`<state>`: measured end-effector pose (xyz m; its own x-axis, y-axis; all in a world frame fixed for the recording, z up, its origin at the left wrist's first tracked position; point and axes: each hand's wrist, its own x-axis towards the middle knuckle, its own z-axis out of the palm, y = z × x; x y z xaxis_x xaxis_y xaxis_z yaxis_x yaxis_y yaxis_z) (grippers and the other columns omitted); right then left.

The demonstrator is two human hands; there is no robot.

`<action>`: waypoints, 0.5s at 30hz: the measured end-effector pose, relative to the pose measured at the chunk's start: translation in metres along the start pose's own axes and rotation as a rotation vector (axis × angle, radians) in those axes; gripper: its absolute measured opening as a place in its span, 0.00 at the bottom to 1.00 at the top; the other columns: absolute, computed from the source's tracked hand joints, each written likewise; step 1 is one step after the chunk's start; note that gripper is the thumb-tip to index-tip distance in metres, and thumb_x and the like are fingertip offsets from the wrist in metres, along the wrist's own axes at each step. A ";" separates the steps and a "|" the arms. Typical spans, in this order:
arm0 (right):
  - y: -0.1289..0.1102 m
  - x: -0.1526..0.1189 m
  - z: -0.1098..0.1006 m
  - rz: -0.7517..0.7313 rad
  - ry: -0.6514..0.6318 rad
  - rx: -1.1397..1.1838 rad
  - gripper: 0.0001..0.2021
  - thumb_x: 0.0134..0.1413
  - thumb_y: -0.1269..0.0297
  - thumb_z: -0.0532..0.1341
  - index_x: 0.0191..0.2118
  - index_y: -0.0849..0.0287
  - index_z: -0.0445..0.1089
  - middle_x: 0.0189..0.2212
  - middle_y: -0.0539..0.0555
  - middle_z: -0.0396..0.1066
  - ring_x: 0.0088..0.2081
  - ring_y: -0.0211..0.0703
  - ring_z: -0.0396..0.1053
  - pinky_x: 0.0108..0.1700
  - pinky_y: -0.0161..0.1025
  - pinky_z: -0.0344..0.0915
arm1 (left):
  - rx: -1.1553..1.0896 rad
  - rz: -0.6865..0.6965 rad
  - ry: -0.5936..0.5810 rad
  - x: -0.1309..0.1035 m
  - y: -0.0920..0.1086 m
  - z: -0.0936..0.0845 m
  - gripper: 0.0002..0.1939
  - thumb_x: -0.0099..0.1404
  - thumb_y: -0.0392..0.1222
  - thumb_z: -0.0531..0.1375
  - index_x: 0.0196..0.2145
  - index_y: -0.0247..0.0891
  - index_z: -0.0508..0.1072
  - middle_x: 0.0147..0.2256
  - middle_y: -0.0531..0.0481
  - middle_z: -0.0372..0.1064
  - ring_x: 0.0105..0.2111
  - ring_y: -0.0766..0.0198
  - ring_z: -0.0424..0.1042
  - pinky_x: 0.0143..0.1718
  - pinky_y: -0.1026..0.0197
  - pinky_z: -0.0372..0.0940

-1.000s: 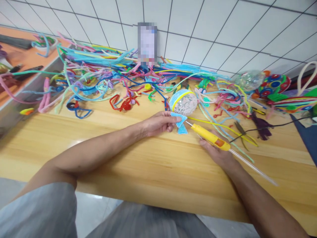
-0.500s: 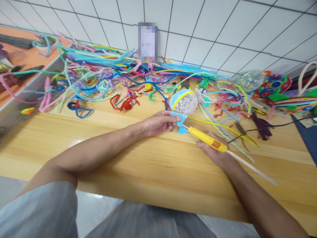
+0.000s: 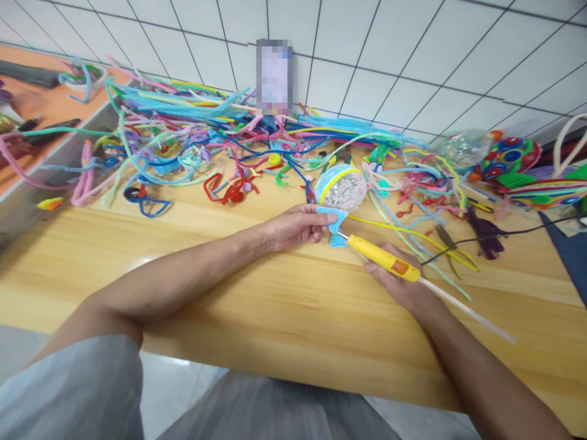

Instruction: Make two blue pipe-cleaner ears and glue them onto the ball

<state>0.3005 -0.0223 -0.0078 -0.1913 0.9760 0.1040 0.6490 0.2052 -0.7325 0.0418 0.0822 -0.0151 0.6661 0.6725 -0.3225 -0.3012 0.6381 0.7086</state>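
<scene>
Between the thumb and fingers of my left hand [image 3: 300, 227] is a light-blue fuzzy piece [image 3: 338, 219], made of pipe cleaners laid side by side. A second light-blue part [image 3: 339, 239] shows just below it. My right hand [image 3: 397, 278] is wrapped round a yellow glue gun [image 3: 383, 256], with a clear glue stick [image 3: 468, 310] sticking out of its back. The gun's metal nozzle is at the lower edge of the blue piece; whether it touches cannot be told. Right behind my left fingers lies a clear faceted ball [image 3: 346, 192], partly wrapped in light-blue and yellow pipe cleaners.
Loose coloured pipe cleaners [image 3: 183, 101] pile along the tiled wall. A phone [image 3: 274, 76] leans there, its screen blurred. Pliers [image 3: 447, 241], a purple tassel-like bundle [image 3: 486, 232] and a black cord [image 3: 504, 235] lie at right. Decorated balls [image 3: 509, 156] sit at back right, a clear bin [image 3: 59, 165] at left.
</scene>
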 end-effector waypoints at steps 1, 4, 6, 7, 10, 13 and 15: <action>-0.001 0.000 0.000 0.000 -0.001 0.006 0.14 0.62 0.50 0.64 0.30 0.51 0.66 0.23 0.47 0.66 0.26 0.41 0.62 0.29 0.41 0.58 | -0.004 -0.002 -0.001 0.000 0.000 0.000 0.13 0.57 0.38 0.77 0.32 0.30 0.78 0.22 0.54 0.71 0.18 0.75 0.66 0.21 0.71 0.61; -0.002 0.000 0.000 0.003 -0.005 0.011 0.13 0.62 0.51 0.64 0.31 0.51 0.66 0.23 0.47 0.65 0.26 0.41 0.62 0.30 0.41 0.58 | -0.012 -0.006 -0.003 0.000 0.001 0.000 0.13 0.56 0.38 0.77 0.32 0.30 0.79 0.22 0.54 0.71 0.18 0.75 0.67 0.21 0.71 0.62; -0.002 0.000 0.000 0.010 -0.017 0.007 0.13 0.63 0.52 0.64 0.31 0.51 0.66 0.24 0.47 0.65 0.26 0.41 0.62 0.30 0.41 0.58 | -0.017 -0.007 -0.002 0.000 0.001 0.000 0.14 0.55 0.39 0.78 0.32 0.30 0.79 0.22 0.54 0.72 0.18 0.74 0.67 0.21 0.71 0.62; -0.002 0.000 0.000 0.014 -0.020 0.006 0.13 0.63 0.52 0.64 0.31 0.51 0.66 0.24 0.47 0.66 0.26 0.41 0.62 0.30 0.41 0.58 | -0.019 -0.007 -0.002 0.000 0.001 -0.001 0.15 0.55 0.39 0.78 0.32 0.30 0.79 0.22 0.54 0.72 0.18 0.74 0.67 0.21 0.71 0.62; -0.001 -0.001 0.000 0.014 -0.010 0.013 0.14 0.63 0.50 0.64 0.31 0.51 0.67 0.24 0.47 0.66 0.26 0.41 0.62 0.29 0.41 0.58 | -0.011 -0.005 -0.010 0.001 0.000 -0.001 0.15 0.55 0.39 0.78 0.32 0.30 0.79 0.22 0.54 0.72 0.19 0.74 0.67 0.21 0.71 0.62; -0.001 0.000 0.001 0.026 -0.003 0.025 0.15 0.62 0.49 0.65 0.30 0.51 0.66 0.23 0.47 0.65 0.25 0.41 0.62 0.28 0.41 0.59 | 0.000 0.008 -0.016 0.000 0.000 0.000 0.15 0.55 0.40 0.79 0.32 0.30 0.79 0.22 0.54 0.71 0.18 0.75 0.67 0.21 0.71 0.62; -0.001 0.000 0.001 0.052 -0.003 0.031 0.15 0.61 0.48 0.65 0.30 0.50 0.66 0.23 0.47 0.66 0.25 0.42 0.62 0.27 0.40 0.59 | 0.006 0.010 -0.014 0.000 0.000 0.001 0.15 0.54 0.40 0.79 0.31 0.30 0.79 0.22 0.54 0.71 0.19 0.75 0.67 0.21 0.71 0.62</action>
<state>0.2993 -0.0223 -0.0076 -0.1601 0.9851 0.0628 0.6350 0.1515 -0.7575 0.0422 0.0821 -0.0145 0.6726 0.6734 -0.3069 -0.3034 0.6291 0.7156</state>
